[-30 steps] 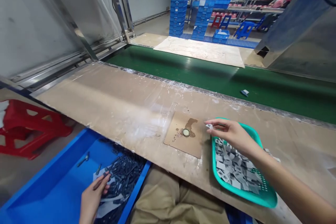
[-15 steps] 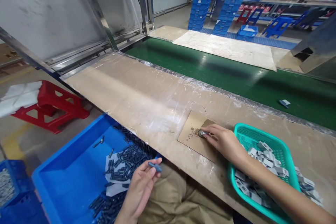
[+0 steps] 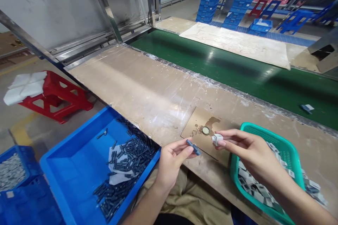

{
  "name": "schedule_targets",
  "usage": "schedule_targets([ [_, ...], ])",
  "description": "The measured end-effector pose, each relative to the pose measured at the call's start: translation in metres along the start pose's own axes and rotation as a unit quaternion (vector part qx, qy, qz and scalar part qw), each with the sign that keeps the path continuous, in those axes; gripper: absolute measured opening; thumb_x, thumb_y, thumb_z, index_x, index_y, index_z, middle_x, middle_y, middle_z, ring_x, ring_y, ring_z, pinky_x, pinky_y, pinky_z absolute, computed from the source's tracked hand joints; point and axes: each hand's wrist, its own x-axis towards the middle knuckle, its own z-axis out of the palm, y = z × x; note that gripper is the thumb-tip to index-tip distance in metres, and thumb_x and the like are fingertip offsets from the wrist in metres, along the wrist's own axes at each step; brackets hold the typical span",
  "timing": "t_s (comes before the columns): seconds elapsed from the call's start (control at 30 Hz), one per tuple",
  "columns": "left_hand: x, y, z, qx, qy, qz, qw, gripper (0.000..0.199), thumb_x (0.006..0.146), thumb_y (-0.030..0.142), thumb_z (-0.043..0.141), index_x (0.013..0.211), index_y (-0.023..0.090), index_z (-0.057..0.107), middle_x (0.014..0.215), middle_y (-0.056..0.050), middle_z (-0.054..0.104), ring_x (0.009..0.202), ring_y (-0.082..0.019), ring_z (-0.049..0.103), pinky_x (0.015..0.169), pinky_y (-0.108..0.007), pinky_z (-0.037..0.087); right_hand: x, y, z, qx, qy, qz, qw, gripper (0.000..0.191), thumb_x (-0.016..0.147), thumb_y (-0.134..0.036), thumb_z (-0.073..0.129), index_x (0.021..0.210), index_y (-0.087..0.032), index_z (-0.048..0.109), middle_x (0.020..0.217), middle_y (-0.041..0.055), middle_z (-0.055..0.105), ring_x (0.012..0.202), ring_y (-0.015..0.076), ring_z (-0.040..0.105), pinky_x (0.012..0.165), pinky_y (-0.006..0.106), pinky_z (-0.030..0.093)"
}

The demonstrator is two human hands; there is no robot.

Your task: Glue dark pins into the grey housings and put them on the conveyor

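Between the fingertips of my left hand (image 3: 173,160) is a dark blue peg-like part (image 3: 193,147), tilted over the table's front edge. My right hand (image 3: 248,147) pinches a light grey block (image 3: 217,139) above a brown board (image 3: 196,119). The two held parts are close but apart. On the board lies a small round cap (image 3: 205,130) with pale contents, and wet spots surround it. A green basket (image 3: 295,154) of grey blocks stands under and beside my right forearm. Many dark parts (image 3: 132,158) lie in the blue bin (image 3: 76,161) at the left.
A green conveyor belt (image 3: 185,51) runs behind the brown table (image 3: 118,74), with one small part (image 3: 307,108) on it. At the left are a red stool (image 3: 66,95) and a smaller blue bin (image 3: 29,163). Grey blocks (image 3: 314,186) lie right of the basket.
My right hand has lifted the grey block from the round cap and moved right. My left hand has come up and right with the dark part. The view has shifted slightly.
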Motion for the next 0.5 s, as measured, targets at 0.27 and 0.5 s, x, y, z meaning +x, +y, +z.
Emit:
schedule_targets([
  [0.27, 0.000, 0.005, 0.023, 0.050, -0.041, 0.008, 0.998, 0.030, 0.071, 0.028, 0.077, 0.098, 0.015, 0.072, 0.083, -0.007, 0.073, 0.075, -0.020, 0.069, 0.072, -0.031, 0.060, -0.017, -0.012, 0.009, -0.007, -0.014, -0.011, 1.000, 0.030, 0.062, -0.038, 0.080, 0.083, -0.017, 0.074, 0.076, 0.0095, 0.073, 0.070, 0.0233, 0.071, 0.067, 0.030, 0.060],
  [0.5, -0.001, 0.020, 0.024, 0.144, -0.115, -0.004, 0.983, 0.030, 0.074, 0.029, 0.074, 0.101, 0.017, 0.071, 0.090, -0.007, 0.073, 0.076, -0.020, 0.069, 0.074, -0.030, 0.059, -0.021, -0.014, 0.007, -0.059, -0.071, -0.008, 0.996, 0.030, 0.066, -0.041, 0.076, 0.082, -0.016, 0.074, 0.081, 0.0110, 0.074, 0.073, 0.0249, 0.071, 0.067, 0.031, 0.060],
])
